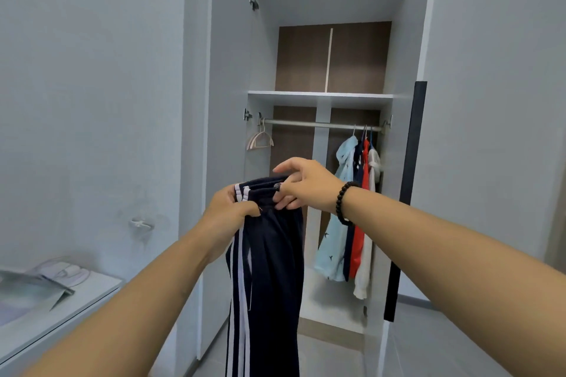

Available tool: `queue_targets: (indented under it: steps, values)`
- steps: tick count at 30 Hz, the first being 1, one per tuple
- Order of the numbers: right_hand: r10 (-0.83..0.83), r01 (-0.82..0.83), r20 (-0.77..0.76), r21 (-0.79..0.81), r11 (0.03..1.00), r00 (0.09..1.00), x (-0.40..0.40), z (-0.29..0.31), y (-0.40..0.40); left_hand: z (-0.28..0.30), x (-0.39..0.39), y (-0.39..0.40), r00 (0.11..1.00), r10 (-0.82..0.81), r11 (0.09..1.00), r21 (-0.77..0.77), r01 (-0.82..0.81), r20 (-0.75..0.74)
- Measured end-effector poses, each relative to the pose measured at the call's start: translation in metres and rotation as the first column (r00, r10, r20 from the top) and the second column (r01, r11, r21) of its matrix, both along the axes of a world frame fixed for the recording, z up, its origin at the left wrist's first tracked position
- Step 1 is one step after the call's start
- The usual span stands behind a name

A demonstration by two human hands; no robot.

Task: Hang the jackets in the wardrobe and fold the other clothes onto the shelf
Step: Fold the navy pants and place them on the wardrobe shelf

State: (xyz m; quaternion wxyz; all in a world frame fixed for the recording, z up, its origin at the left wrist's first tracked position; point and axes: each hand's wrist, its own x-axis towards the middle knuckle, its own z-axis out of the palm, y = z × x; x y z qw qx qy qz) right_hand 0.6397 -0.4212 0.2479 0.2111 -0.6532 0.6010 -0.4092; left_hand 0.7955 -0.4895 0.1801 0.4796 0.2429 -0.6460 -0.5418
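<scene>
Dark navy track trousers (269, 269) with white side stripes are held up by the waistband before the open wardrobe (321, 95). The band is gripped by the left hand (228, 208) and pinched by the right hand (303, 185). Four garments (352, 211) are hung on the rail (318, 124).
</scene>
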Motion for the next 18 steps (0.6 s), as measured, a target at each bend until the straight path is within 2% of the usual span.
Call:
queue_targets:
  steps: [3, 5, 6, 10, 14, 18]
  values:
    - [-0.068, 0.059, -0.212, -0.046, 0.997, 0.975, 0.015, 0.003, -0.007, 0.008, 0.029, -0.009, 0.998, 0.026, 0.999, 0.046, -0.023, -0.064]
    - [-0.055, 0.041, -0.387, -0.044, 0.998, 0.921, 0.026, 0.003, -0.01, 0.016, 0.046, -0.011, 0.997, 0.001, 0.999, 0.032, 0.001, -0.072]
    - [-0.029, 0.017, -0.428, -0.033, 0.999, 0.903, 0.031, 0.003, -0.011, 0.021, 0.054, -0.01, 0.997, -0.009, 1.0, 0.025, 0.011, -0.072]
    - [0.064, -0.069, -0.395, 0.0, 0.998, 0.917, 0.049, 0.009, -0.012, 0.043, 0.076, 0.003, 0.999, 0.008, 1.0, -0.03, -0.009, -0.037]
    - [-0.086, 0.007, -0.546, -0.144, 0.99, 0.834, 0.063, 0.019, -0.005, 0.058, 0.095, 0.019, 0.979, 0.187, 0.964, -0.204, -0.168, 0.078]
    - [-0.208, 0.095, -0.538, -0.231, 0.968, 0.817, 0.073, 0.025, 0.009, 0.066, 0.105, 0.045, 0.865, 0.434, 0.816, -0.518, -0.258, 0.251]
